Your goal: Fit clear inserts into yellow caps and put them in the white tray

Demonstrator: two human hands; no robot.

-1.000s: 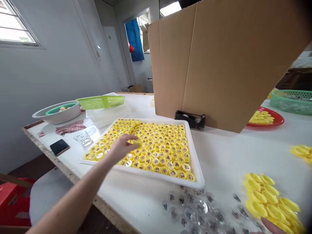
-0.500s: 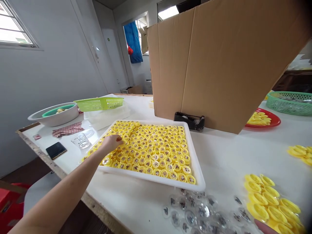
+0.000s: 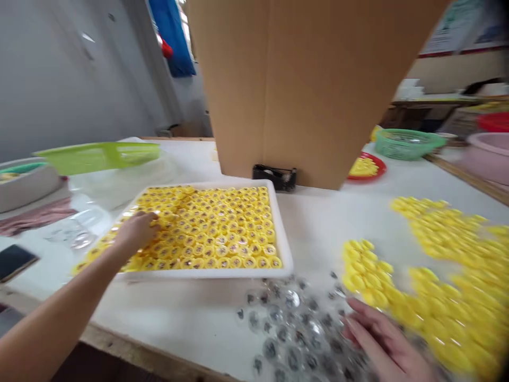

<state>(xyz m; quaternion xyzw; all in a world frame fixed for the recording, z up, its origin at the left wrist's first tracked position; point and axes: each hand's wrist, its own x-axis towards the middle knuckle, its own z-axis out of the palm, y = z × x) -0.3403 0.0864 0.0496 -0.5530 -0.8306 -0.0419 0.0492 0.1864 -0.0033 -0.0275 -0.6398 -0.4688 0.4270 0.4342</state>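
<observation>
At the left part of a white tray [image 3: 207,273], my left hand [image 3: 137,231] is bent down over rows of round yellow plastic pieces [image 3: 222,228] with small dark pictures in their middles. Its fingers are closed together, and what lies between the fingertips is hidden. My right hand [image 3: 384,339] is low on the right, palm partly turned up, thumb and forefinger apart at the edge of a spread of clear round discs [image 3: 292,318] with dark prints. Beside it lie plain yellow pieces [image 3: 449,302] in a loose heap. The picture is blurred by motion.
A tall cardboard sheet [image 3: 298,95] stands behind the tray, a black tape dispenser [image 3: 274,178] at its foot. Left are a lime green basket [image 3: 107,156], a glass [image 3: 79,239] and a phone [image 3: 16,261]. Farther right are a red plate [image 3: 379,168] and a green basket [image 3: 409,144].
The view has swung to the right, so more yellow pieces show there. My right hand has come further into view beside the clear discs. My left hand stays over the tray's left part.
</observation>
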